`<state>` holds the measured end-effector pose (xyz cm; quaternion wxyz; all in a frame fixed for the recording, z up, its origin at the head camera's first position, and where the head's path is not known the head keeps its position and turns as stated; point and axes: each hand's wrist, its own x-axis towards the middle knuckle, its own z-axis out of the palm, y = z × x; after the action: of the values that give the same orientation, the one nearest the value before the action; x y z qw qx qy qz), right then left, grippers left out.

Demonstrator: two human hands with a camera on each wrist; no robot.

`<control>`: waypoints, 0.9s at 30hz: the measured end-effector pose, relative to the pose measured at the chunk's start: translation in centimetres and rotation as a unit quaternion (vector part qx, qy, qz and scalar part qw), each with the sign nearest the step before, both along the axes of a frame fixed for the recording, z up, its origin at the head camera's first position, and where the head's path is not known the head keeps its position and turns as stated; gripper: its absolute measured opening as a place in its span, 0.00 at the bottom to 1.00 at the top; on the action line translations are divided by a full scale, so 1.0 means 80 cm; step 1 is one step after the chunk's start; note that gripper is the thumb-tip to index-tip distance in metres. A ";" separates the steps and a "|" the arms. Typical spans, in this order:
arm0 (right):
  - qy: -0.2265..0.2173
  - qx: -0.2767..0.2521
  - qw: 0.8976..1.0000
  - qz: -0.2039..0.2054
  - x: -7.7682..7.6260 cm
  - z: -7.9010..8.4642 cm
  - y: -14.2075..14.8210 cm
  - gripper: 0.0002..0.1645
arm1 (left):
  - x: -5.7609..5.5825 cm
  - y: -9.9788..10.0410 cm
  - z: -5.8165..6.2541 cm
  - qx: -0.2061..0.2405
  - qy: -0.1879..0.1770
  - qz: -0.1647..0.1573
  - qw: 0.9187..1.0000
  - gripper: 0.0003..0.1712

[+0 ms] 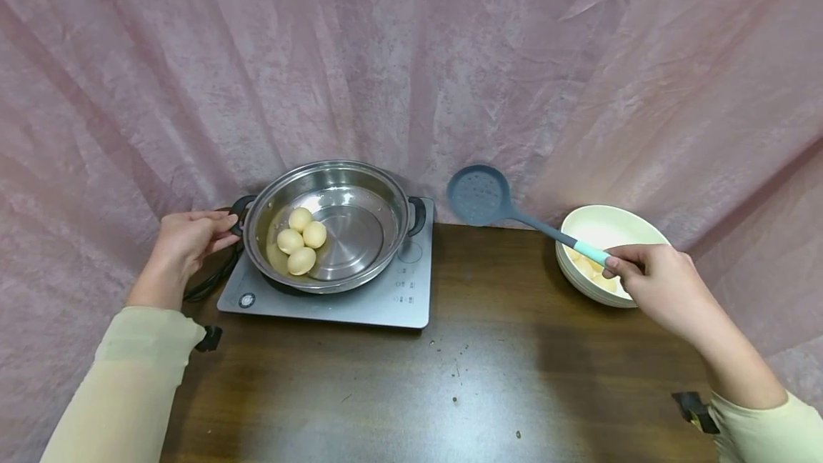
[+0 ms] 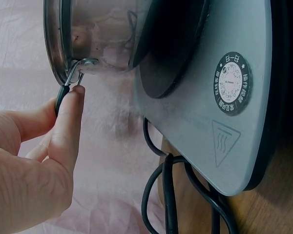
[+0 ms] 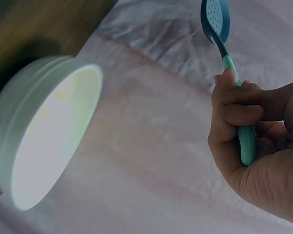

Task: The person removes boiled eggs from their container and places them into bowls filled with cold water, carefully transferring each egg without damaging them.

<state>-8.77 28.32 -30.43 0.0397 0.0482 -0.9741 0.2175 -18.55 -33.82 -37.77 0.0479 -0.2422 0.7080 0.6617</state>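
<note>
Cooker [image 1: 392, 299] under steel pot [image 1: 352, 238], handle [image 1: 239, 214] pinched in my left hand [image 1: 189, 238]. Pale bowl [image 1: 594, 220], right: yellowish pieces [image 1: 586, 268] inside. Slotted spoon [image 1: 543, 226] gripped in my right hand [image 1: 669, 288], head between pot and bowl. 4 pale balls [image 1: 290, 241] bunched in pot, left.

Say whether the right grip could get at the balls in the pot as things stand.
Probably yes: the right grip holds a skimmer, the pot has no lid on, and nothing seems to block the way over its rim to the balls.
</note>
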 end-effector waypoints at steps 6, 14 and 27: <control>0.023 -0.008 0.999 0.022 -0.015 0.006 -0.039 0.14 | -0.001 -0.001 -0.003 0.012 0.006 0.004 1.000 0.14; 0.017 -0.027 0.998 0.048 -0.026 -0.002 -0.080 0.13 | 0.000 0.000 -0.002 0.029 0.018 0.005 0.999 0.06; 0.008 -0.030 0.997 0.070 -0.043 -0.015 -0.120 0.13 | 0.000 -0.001 -0.001 0.017 0.015 -0.003 1.000 0.11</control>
<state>-12.23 18.71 -31.60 0.0339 0.1170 -0.9610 0.2483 -18.53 -33.88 -37.82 0.0437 -0.2288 0.6979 0.6773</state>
